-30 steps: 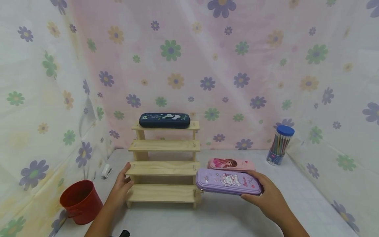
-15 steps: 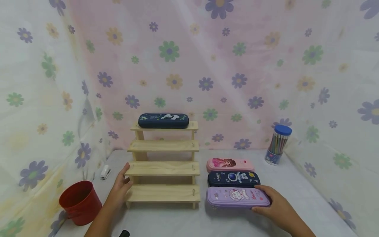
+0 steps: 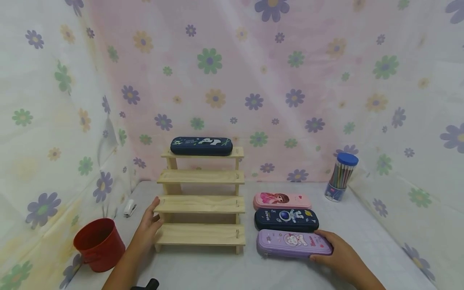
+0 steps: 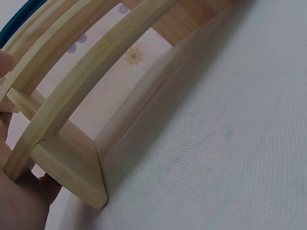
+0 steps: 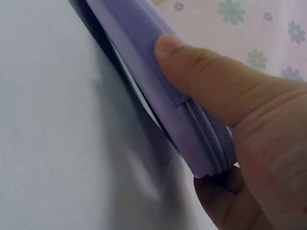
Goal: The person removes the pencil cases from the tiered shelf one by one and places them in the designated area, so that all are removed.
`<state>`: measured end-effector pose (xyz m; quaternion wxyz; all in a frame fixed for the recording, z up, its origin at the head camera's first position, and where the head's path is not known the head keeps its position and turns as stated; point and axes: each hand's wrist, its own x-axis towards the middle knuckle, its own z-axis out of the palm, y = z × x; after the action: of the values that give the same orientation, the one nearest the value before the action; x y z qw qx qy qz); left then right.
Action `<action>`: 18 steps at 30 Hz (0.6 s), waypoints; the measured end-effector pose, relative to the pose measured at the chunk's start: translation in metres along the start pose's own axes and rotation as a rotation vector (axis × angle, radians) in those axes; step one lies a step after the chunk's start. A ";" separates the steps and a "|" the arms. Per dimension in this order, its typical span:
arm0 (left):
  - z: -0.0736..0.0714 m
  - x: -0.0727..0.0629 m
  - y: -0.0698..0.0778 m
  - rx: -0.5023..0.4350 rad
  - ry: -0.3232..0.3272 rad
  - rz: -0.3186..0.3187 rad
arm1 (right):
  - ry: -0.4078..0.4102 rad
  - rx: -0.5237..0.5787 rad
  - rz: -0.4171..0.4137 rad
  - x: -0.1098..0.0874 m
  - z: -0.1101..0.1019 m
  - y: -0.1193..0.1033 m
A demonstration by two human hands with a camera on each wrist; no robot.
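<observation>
My right hand (image 3: pixel 337 253) pinches the right end of a purple pencil case (image 3: pixel 286 243) with a rabbit print. The thumb presses its zipped side in the right wrist view, where a thin gap shows between case (image 5: pixel 139 62) and tabletop. Just behind it lies a dark blue pencil case (image 3: pixel 286 220) with a space print, and behind that a pink one (image 3: pixel 275 200) with a doll print. My left hand (image 3: pixel 146 225) grips the left side of a four-step wooden shelf (image 3: pixel 199 204); some fingers are hidden behind it. A navy panda pencil case (image 3: pixel 201 146) rests on the top step.
A red bucket (image 3: pixel 99 245) stands at the left, with a small white object (image 3: pixel 129 208) beyond it. A blue-lidded tub of pencils (image 3: pixel 340 177) stands at the back right. Flowered cloth (image 3: pixel 232 80) hangs behind and along both sides.
The right hand has lowered the purple pencil case toward the table and moved it right and nearer, uncovering the space pencil case. The left hand has stayed at the shelf.
</observation>
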<state>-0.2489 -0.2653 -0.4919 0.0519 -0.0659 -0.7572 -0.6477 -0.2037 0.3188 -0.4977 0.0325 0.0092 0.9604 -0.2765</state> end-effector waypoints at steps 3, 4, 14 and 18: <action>-0.001 0.000 0.000 0.022 0.002 -0.003 | -0.008 0.003 -0.004 0.000 0.002 0.001; -0.001 -0.001 0.000 0.028 0.002 -0.003 | -0.008 0.002 -0.008 0.000 0.003 0.001; 0.000 -0.005 0.003 0.058 0.002 -0.005 | -0.023 -0.020 0.061 0.006 0.010 0.000; 0.001 -0.005 0.003 0.070 0.003 -0.005 | -0.016 -0.012 0.076 0.007 0.013 0.000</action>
<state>-0.2438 -0.2644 -0.4896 0.0539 -0.0613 -0.7794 -0.6212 -0.2104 0.3122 -0.5091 0.0507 0.0431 0.9607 -0.2695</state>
